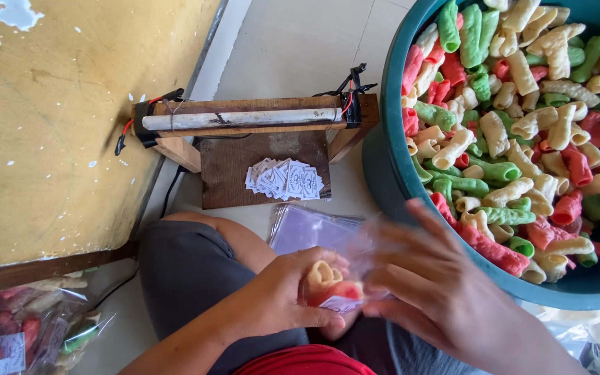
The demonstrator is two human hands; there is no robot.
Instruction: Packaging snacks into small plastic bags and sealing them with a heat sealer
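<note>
The left hand (282, 295) was clamped on a small clear bag (335, 281) of crackers, held over the lap just beside the teal tub (390, 173). The right hand (446, 292) (blurred) pinched the bag's mouth, fingers closed. Advisable: keep the mouth gathered flat and the label inside before sealing.

A single view is given, taken from the head and aimed steeply down. The hands are seen close at the lower edge; the floor (300, 48) and the tub (383, 173) are caught beyond.
</note>
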